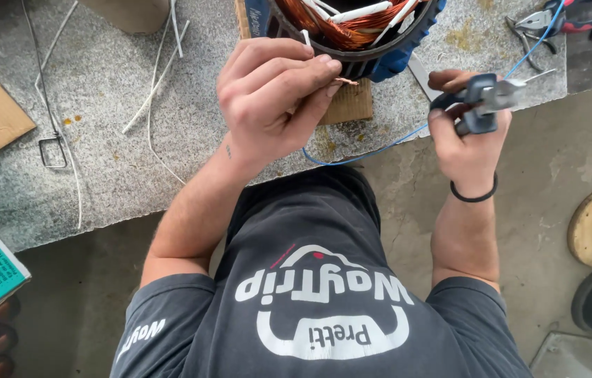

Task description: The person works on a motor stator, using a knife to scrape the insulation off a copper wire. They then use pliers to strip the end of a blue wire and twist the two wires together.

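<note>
Fingers (310,73) of the left hand (271,98) pinch closed on the bare copper wire end (345,82), which juts out just below the lower rim of the motor stator (359,31). That stator, with copper windings and white insulating sleeves inside a blue housing, sits on the grey speckled tabletop (114,140) at its front edge. Beside it, the right hand (467,136) is wrapped shut around the dark handles of a pair of pliers (485,101), whose nose points right. A blue wire (373,150) runs under both hands across the tabletop. Loose white cords (152,84) lie to the left, and more pliers with red handles (555,21) rest at the far right.
</note>
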